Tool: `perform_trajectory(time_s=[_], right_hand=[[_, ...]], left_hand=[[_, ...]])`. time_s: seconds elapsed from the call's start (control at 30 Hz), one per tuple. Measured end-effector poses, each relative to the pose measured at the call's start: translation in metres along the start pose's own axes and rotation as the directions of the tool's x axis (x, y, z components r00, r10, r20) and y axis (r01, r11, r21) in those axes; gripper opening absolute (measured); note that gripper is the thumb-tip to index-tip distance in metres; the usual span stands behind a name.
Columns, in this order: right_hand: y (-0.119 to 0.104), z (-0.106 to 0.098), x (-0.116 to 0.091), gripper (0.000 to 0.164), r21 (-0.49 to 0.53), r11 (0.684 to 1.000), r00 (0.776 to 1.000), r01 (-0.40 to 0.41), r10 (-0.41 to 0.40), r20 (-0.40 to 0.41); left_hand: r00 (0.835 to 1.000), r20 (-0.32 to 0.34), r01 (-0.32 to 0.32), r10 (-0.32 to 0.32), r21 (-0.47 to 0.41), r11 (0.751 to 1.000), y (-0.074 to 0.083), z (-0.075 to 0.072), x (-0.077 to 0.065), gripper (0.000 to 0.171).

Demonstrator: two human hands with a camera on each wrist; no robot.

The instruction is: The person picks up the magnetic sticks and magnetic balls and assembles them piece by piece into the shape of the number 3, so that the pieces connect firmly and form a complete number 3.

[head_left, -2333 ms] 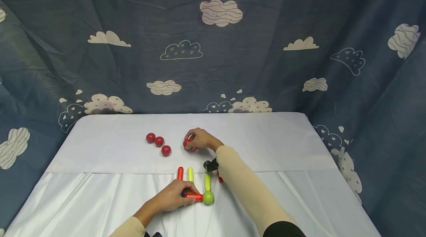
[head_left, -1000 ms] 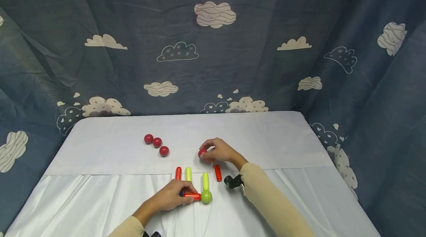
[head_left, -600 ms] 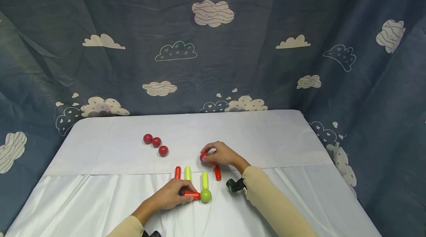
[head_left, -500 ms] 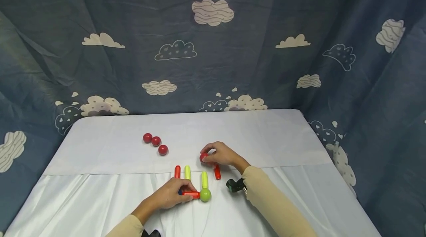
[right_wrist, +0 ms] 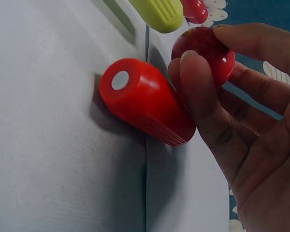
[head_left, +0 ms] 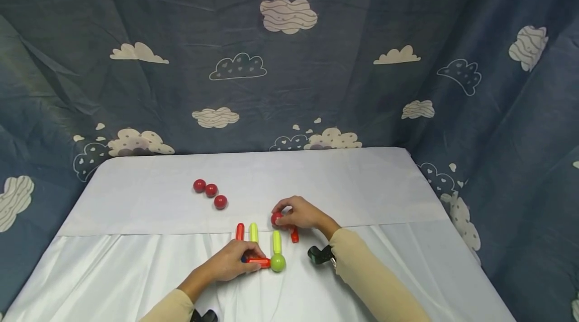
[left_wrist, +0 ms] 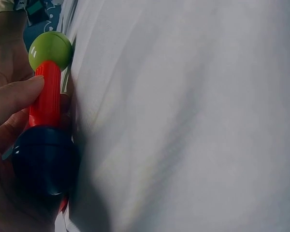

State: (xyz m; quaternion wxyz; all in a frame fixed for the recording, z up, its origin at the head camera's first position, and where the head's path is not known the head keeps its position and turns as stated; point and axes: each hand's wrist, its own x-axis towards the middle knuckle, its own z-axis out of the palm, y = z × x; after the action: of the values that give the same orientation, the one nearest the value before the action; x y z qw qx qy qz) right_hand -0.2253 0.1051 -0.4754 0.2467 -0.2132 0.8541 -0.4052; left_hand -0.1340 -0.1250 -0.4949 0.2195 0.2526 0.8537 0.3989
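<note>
Red ridged rod (head_left: 259, 262), pinched in the left hand (head_left: 231, 261) near the front of the white-draped bench (head_left: 344, 181), has a dark blue ball (left_wrist: 46, 159) at one end and a green ball (head_left: 278, 262) at the other, where a yellow-green rod (head_left: 277, 242) points away. Farther off, beside a second red rod (right_wrist: 147, 101), the right hand (head_left: 302, 212) pinches a red ball (head_left: 276, 219). Three more red balls (head_left: 211, 190) lie beyond, leftward, before a cloud-print curtain (head_left: 316, 86).

A curtained-off tabletop set-up: cloud-printed blue fabric (head_left: 316, 81) surrounds a white-covered table (head_left: 357, 186) on three sides.
</note>
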Motion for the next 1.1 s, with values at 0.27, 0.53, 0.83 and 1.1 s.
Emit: perform_trajectory(time_s=[0.27,0.53,0.83,1.1], right_hand=[[-0.0002,0.0036,-0.0007,0.023,0.003,1.0,1.0,0.012,-0.012,0.019],[-0.0024,0.0043,0.0002,0.023,-0.01,1.0,0.999,-0.007,0.007,0.037],[-0.002,0.0072,0.001,0.022,-0.021,1.0,0.998,0.002,-0.001,0.058],[-0.004,0.009,0.0004,0.022,-0.04,0.999,0.998,0.011,-0.008,0.055]], left_hand=[[1.0,-0.004,0.003,-0.003,0.003,1.0,0.0001,-0.0007,-0.0005,0.013],[1.0,0.001,0.008,-0.008,0.0,1.0,0.0009,-0.0002,-0.0004,0.013],[1.0,-0.008,-0.03,0.03,-0.009,1.0,0.0005,-0.0007,-0.0006,0.014],[1.0,-0.004,-0.018,0.018,-0.021,1.0,0.0014,-0.001,-0.001,0.014]])
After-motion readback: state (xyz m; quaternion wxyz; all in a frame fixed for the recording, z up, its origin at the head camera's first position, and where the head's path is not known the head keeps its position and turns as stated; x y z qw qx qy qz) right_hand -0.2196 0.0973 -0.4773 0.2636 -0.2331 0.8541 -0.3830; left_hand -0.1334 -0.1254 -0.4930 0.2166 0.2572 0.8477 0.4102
